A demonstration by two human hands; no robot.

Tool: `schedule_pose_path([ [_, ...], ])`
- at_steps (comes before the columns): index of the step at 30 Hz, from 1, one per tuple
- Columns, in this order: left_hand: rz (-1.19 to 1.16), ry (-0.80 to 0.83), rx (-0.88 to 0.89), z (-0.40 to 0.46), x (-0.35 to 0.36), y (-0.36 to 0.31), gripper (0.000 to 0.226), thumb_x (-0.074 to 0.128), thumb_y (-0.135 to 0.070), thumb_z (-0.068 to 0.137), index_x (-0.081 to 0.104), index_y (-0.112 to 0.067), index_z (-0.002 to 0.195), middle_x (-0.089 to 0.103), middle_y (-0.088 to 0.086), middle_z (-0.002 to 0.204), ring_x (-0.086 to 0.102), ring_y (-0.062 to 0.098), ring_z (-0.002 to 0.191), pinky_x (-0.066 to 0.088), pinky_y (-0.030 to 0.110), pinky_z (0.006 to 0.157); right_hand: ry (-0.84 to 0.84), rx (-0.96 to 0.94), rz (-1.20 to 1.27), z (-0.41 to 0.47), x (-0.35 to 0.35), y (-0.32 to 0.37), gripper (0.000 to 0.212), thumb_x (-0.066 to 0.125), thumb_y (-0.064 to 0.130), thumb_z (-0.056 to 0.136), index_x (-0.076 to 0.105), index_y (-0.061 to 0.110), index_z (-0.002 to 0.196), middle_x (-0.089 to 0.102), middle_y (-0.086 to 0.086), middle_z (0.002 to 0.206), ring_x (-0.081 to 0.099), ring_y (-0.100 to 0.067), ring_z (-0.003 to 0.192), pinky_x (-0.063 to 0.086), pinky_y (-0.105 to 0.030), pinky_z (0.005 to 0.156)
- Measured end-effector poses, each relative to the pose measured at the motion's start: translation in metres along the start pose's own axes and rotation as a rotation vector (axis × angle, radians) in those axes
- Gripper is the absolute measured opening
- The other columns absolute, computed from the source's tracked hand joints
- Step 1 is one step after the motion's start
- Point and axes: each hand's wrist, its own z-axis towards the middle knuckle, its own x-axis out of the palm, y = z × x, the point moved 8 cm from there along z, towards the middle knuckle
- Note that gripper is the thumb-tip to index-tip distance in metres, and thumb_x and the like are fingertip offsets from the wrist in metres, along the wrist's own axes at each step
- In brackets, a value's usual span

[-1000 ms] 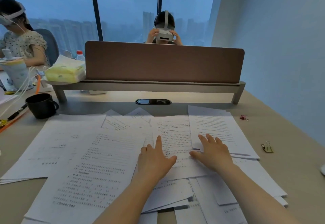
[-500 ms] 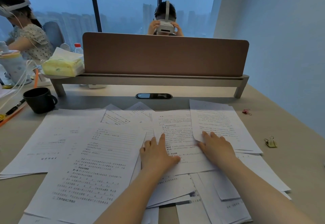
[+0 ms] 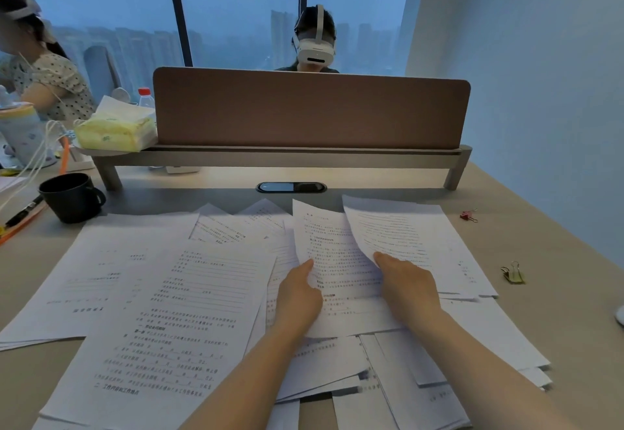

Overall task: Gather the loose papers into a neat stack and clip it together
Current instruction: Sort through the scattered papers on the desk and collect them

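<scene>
Scattered across the desk point(image 3: 557, 345): loose papers point(image 3: 162, 301), black mug point(image 3: 69, 197) far left, green binder clip point(image 3: 513, 273) and red clip point(image 3: 468, 216) at right. Mug contents hidden. Left hand point(image 3: 299, 298) and right hand point(image 3: 410, 289) closed, pinching one raised sheet point(image 3: 334, 260) by its side edges.

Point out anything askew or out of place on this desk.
The loose papers lie fanned at different angles and overlapping, not stacked. The green binder clip and red binder clip sit unused at the right. Nothing looks spilled or torn.
</scene>
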Motion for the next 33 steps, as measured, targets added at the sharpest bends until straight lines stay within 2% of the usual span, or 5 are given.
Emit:
schedule_pose_path([
  [12, -0.708, 0.072, -0.293, 0.006, -0.009, 0.013, 0.024, 0.055, -0.029, 0.098, 0.067, -0.014, 0.113, 0.074, 0.011, 0.108, 0.07, 0.03, 0.098, 0.056, 0.044, 0.089, 0.034, -0.305, 0.129, -0.035, -0.002, 0.088, 0.032, 0.043, 0.015, 0.092, 0.051, 0.023, 0.122, 0.067, -0.003, 0.117, 0.062, -0.029, 0.101, 0.04, -0.035, 0.069],
  [16, -0.518, 0.102, -0.155, 0.007, -0.01, 0.005, 0.034, 0.059, 0.008, 0.084, 0.068, -0.015, 0.108, 0.074, 0.004, 0.099, 0.07, 0.026, 0.096, 0.059, 0.04, 0.084, 0.09, -0.397, 0.186, -0.047, -0.003, 0.102, 0.032, 0.037, 0.038, 0.098, 0.052, 0.024, 0.122, 0.066, -0.001, 0.118, 0.06, -0.028, 0.101, 0.041, -0.037, 0.073],
  [19, -0.274, 0.053, -0.089, 0.007, -0.017, 0.002, 0.039, 0.055, 0.009, 0.074, 0.065, -0.012, 0.105, 0.073, 0.01, 0.099, 0.068, 0.029, 0.094, 0.06, 0.045, 0.078, 0.182, -0.395, 0.287, -0.05, -0.012, 0.097, 0.048, 0.029, 0.06, 0.093, 0.058, 0.022, 0.103, 0.067, 0.002, 0.106, 0.06, -0.023, 0.095, 0.047, -0.039, 0.076],
  [24, -0.175, 0.049, -0.09, 0.005, -0.024, 0.01, 0.065, 0.05, 0.01, 0.072, 0.053, -0.021, 0.129, 0.065, 0.001, 0.115, 0.059, 0.021, 0.103, 0.047, 0.026, 0.068, 0.153, -0.078, 0.329, -0.024, -0.019, 0.031, 0.042, 0.039, 0.029, 0.099, 0.047, 0.027, 0.14, 0.054, 0.004, 0.143, 0.05, -0.02, 0.128, 0.04, -0.036, 0.102],
  [33, -0.036, -0.024, -0.048, 0.004, -0.052, 0.011, 0.058, 0.047, 0.003, 0.082, 0.05, -0.023, 0.134, 0.06, -0.004, 0.114, 0.054, 0.019, 0.103, 0.047, 0.033, 0.084, 0.418, 0.071, -0.137, 0.002, 0.01, -0.043, 0.059, 0.05, 0.015, 0.085, 0.036, 0.018, 0.142, 0.043, -0.005, 0.143, 0.046, -0.032, 0.125, 0.045, -0.043, 0.099],
])
